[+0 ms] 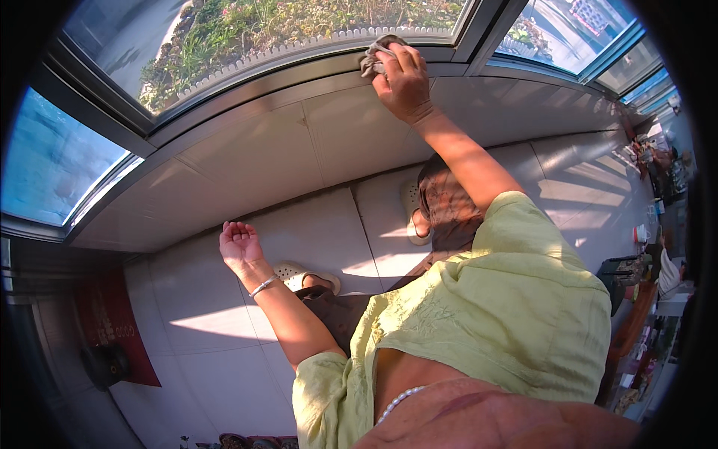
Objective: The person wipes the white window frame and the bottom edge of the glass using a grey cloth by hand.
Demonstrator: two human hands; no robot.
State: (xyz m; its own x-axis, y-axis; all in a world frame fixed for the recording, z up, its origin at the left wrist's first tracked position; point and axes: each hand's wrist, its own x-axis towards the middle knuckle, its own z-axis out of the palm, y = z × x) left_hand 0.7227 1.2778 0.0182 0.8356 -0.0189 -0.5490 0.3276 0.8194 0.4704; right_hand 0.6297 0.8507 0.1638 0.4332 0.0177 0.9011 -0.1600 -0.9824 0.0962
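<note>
My right hand (402,81) is stretched up to the metal window frame (299,71) and presses a crumpled grey-brown cloth (376,54) against its lower rail. My left hand (239,244) hangs free at my side, palm up with the fingers loosely curled and nothing in it; a thin silver bracelet sits on that wrist. I wear a light green short-sleeved top and brown trousers, and my feet in pale perforated slippers stand on the white floor tiles (217,329) below the sill.
A wide pale window sill (247,157) runs under the glass panes, with greenery outside. A red mat (112,322) and a small dark fan lie at the lower left. Cluttered shelves and furniture (643,299) fill the right side.
</note>
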